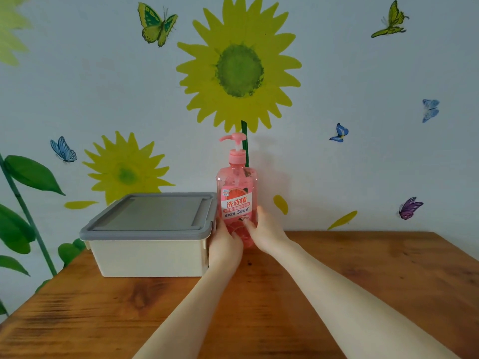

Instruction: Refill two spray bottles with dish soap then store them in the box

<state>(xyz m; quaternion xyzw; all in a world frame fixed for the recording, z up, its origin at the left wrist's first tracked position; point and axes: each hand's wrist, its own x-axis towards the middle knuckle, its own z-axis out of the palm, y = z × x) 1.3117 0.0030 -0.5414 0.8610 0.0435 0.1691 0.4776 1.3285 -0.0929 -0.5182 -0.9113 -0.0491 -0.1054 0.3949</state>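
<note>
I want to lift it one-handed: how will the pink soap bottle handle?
The soap bottle is tall and narrow, so a high push may tip it. It looks nearly full, so probably heavy. Its smooth plastic may be slippery; left hand and right hand grip it low.

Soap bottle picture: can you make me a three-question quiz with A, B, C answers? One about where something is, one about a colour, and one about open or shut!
1. Where is the soap bottle, compared with the box?
A. On top of it
B. Beside its right end
C. Inside it

2. What colour is the box's lid?
A. Grey
B. Pink
C. Green

3. How is the box?
A. Lid off
B. Lid half slid off
C. Lid on

Answers:
1 B: the bottle is upright next to the box, gripped by the left hand and the right hand.
2 A: a grey lid sits on a cream box.
3 C: the lid covers the whole top.
</note>
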